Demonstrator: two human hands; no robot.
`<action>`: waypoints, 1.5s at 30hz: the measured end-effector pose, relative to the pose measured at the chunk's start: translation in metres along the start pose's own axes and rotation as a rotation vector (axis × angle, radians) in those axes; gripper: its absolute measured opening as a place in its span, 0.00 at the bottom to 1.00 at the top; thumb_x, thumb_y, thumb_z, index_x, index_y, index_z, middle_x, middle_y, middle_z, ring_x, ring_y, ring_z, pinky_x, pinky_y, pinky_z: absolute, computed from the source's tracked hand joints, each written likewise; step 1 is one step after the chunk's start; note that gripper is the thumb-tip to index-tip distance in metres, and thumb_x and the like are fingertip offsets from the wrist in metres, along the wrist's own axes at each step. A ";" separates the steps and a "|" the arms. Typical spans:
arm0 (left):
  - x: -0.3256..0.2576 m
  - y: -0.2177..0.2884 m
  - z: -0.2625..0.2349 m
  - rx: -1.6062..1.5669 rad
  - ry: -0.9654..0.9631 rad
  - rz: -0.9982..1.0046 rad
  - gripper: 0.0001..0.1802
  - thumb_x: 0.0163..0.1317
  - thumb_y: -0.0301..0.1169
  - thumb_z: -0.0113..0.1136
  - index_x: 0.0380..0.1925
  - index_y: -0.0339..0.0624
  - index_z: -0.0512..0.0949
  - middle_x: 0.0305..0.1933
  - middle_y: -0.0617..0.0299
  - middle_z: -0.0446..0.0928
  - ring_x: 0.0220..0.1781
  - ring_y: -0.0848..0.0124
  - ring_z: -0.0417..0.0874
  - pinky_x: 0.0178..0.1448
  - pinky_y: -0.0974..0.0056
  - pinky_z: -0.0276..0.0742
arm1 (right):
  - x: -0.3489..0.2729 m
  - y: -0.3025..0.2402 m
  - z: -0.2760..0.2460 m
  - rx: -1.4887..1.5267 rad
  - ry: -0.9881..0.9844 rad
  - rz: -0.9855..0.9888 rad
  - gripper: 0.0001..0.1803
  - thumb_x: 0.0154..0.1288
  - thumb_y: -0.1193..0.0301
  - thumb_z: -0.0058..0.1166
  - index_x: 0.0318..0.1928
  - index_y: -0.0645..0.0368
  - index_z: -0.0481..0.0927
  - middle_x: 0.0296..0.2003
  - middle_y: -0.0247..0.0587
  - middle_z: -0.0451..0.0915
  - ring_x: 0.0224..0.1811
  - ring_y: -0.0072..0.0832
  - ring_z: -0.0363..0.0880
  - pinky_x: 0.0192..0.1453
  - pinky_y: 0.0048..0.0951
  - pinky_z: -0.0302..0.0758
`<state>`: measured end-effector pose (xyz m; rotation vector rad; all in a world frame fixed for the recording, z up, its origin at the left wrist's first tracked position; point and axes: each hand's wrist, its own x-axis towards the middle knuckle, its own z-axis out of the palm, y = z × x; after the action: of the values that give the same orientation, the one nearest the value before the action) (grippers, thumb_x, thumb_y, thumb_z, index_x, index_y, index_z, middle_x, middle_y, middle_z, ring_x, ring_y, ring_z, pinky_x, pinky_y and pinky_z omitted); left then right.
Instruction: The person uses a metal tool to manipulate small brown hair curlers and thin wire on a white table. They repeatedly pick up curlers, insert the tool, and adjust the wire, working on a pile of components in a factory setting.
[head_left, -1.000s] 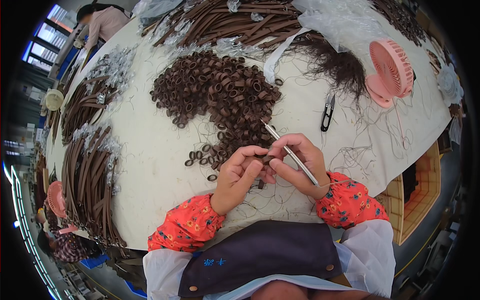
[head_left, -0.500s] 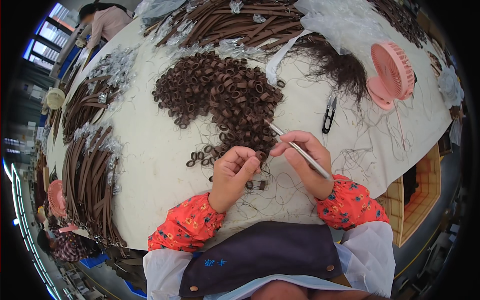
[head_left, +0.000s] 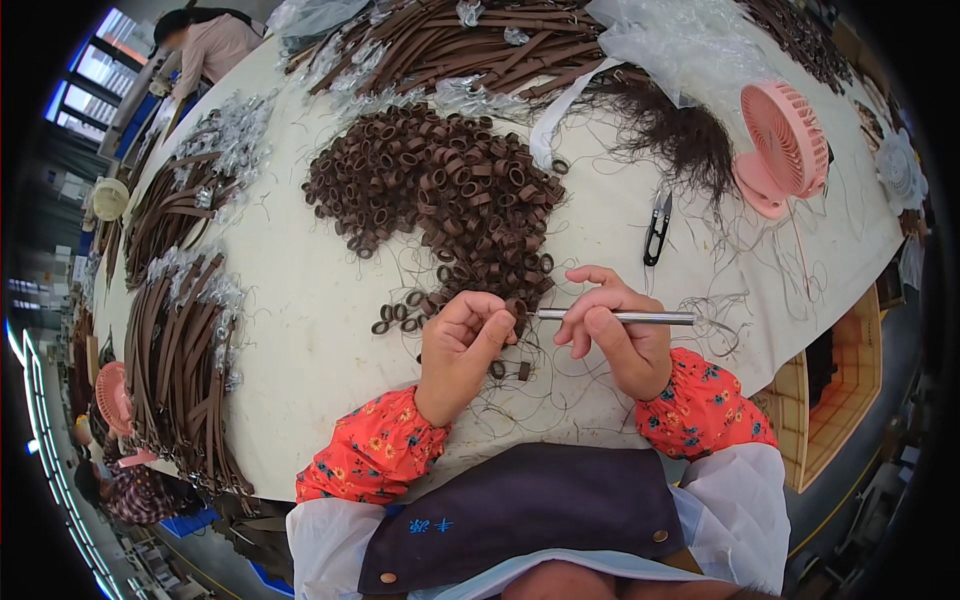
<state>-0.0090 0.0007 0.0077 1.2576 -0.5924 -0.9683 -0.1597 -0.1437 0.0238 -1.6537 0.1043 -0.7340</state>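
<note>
My left hand [head_left: 462, 345] pinches a small brown strap loop [head_left: 517, 308] between thumb and fingertips. A slim silver pen-shaped metal tool [head_left: 655, 318] lies nearly level in my right hand [head_left: 622, 335], gripped by thumb and fingers with the index finger raised. Its thin tip points left and reaches the loop or comes very close to it; actual contact is too small to make out. Just beyond my hands spreads a big pile of brown strap loops [head_left: 440, 180]. A few loose ones, such as one loop [head_left: 524, 371], lie nearer to me among thread ends.
Black thread snips [head_left: 656, 232] lie to the right, near a pink fan [head_left: 783, 150] and a tangle of dark threads [head_left: 685, 140]. Bundles of brown straps [head_left: 180, 360] line the table's left side, with more straps [head_left: 470, 50] at the back. Another person [head_left: 215, 50] bends over at far left.
The metal tool has swung from slanting up toward the pile to nearly level, its tip now at the held loop. My left hand has barely moved.
</note>
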 end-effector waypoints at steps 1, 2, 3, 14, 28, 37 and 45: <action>0.000 0.000 0.000 0.003 0.003 0.000 0.07 0.66 0.28 0.57 0.39 0.37 0.74 0.31 0.68 0.77 0.31 0.84 0.75 0.32 0.79 0.68 | 0.000 0.001 0.000 0.000 -0.005 0.003 0.09 0.71 0.71 0.43 0.39 0.60 0.77 0.19 0.29 0.77 0.27 0.20 0.80 0.64 0.43 0.62; 0.000 0.000 0.000 -0.001 0.002 0.000 0.07 0.66 0.28 0.57 0.39 0.37 0.74 0.31 0.68 0.77 0.32 0.84 0.75 0.32 0.79 0.68 | 0.000 0.002 0.000 0.007 -0.004 -0.005 0.09 0.71 0.71 0.43 0.39 0.59 0.77 0.19 0.29 0.77 0.27 0.20 0.80 0.64 0.43 0.62; 0.000 -0.001 0.000 -0.004 -0.002 0.002 0.07 0.66 0.28 0.57 0.39 0.37 0.74 0.31 0.68 0.77 0.32 0.84 0.75 0.32 0.79 0.68 | 0.000 0.002 0.000 0.012 -0.001 -0.015 0.09 0.71 0.71 0.43 0.39 0.59 0.77 0.19 0.29 0.78 0.27 0.20 0.80 0.64 0.43 0.63; 0.000 -0.001 0.002 0.005 -0.014 0.013 0.06 0.66 0.28 0.57 0.39 0.36 0.74 0.30 0.68 0.76 0.30 0.85 0.74 0.32 0.79 0.68 | 0.003 -0.002 0.001 -0.146 -0.060 -0.082 0.07 0.70 0.72 0.45 0.38 0.59 0.77 0.23 0.32 0.80 0.25 0.20 0.80 0.63 0.43 0.65; 0.015 0.036 -0.035 0.686 -0.050 0.167 0.09 0.58 0.22 0.58 0.40 0.40 0.77 0.27 0.64 0.75 0.30 0.76 0.74 0.36 0.71 0.69 | 0.004 0.001 -0.002 -0.021 0.087 -0.026 0.10 0.72 0.71 0.38 0.39 0.62 0.74 0.17 0.32 0.72 0.23 0.22 0.75 0.62 0.41 0.65; 0.015 0.053 -0.045 1.098 -0.502 0.248 0.11 0.51 0.26 0.67 0.36 0.43 0.80 0.39 0.60 0.71 0.42 0.61 0.73 0.45 0.61 0.70 | -0.002 -0.002 0.000 0.144 0.111 0.082 0.10 0.72 0.73 0.41 0.41 0.68 0.74 0.26 0.39 0.76 0.27 0.20 0.75 0.33 0.22 0.73; 0.017 0.041 -0.032 0.879 -0.234 0.498 0.12 0.52 0.26 0.68 0.37 0.42 0.80 0.37 0.62 0.74 0.32 0.69 0.76 0.34 0.67 0.72 | -0.004 -0.002 0.005 0.132 0.140 0.050 0.09 0.72 0.75 0.41 0.43 0.67 0.73 0.27 0.40 0.77 0.28 0.23 0.76 0.37 0.25 0.74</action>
<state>0.0368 0.0033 0.0375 1.6363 -1.5427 -0.4181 -0.1607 -0.1372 0.0239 -1.4687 0.1922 -0.8021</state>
